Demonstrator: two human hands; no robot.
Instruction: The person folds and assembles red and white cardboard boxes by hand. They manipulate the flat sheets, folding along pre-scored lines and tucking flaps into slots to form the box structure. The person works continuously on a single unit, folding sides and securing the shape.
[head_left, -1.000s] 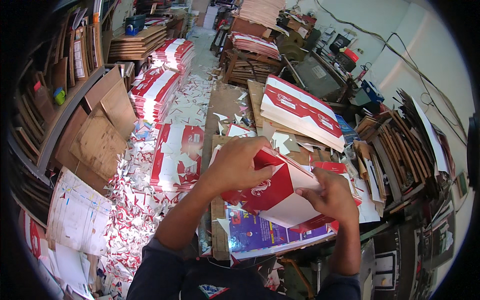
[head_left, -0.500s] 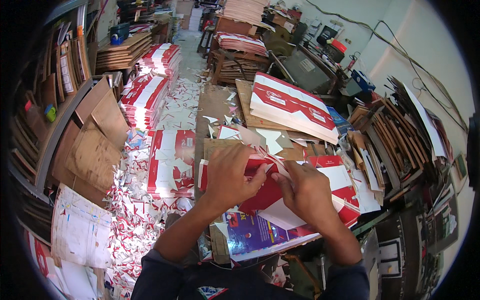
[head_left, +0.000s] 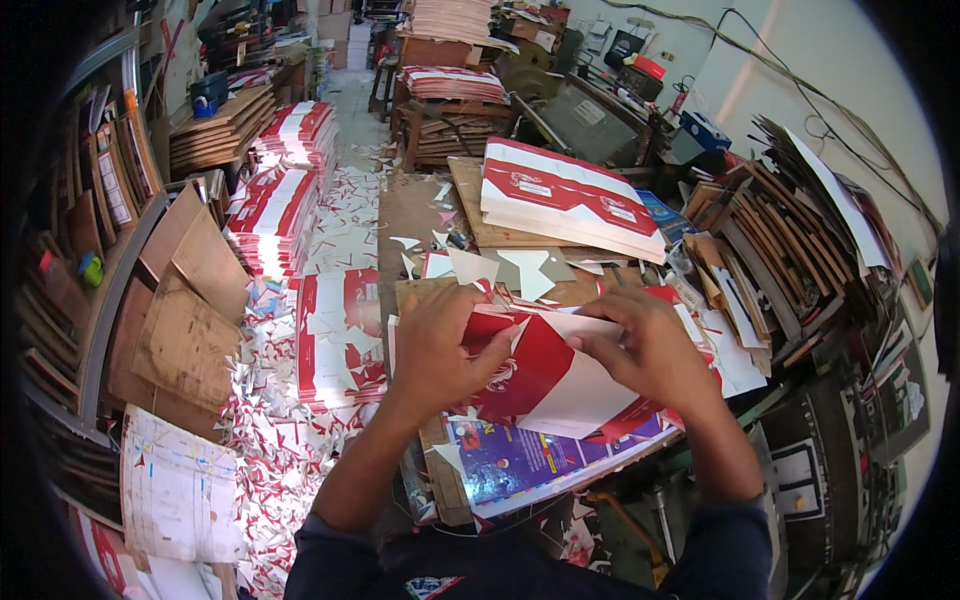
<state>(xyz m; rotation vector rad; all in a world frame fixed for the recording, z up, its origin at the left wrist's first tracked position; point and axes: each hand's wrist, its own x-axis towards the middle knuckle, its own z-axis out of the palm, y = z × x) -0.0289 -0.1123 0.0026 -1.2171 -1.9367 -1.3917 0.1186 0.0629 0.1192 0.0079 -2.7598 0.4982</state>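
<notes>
A red and white printed cardboard sheet [head_left: 553,375] lies folded between both hands above the workbench [head_left: 418,212]. My left hand [head_left: 437,345] grips its left side with fingers curled over the top edge. My right hand [head_left: 648,348] pinches its upper right edge. Under the sheet lies a blue and purple printed sheet [head_left: 520,458]. A stack of red and white sheets [head_left: 568,197] rests on a board farther back on the bench.
White and red paper offcuts [head_left: 275,445] litter the floor at left. Piles of red and white sheets [head_left: 278,205] stand along the left aisle, another pile [head_left: 337,335] beside the bench. Brown boards [head_left: 185,330] lean at left. Wooden die boards [head_left: 790,250] crowd the right.
My right hand moved up and left from the sheet's lower right corner to its top edge, close to my left hand. The sheet now lies flatter and more folded.
</notes>
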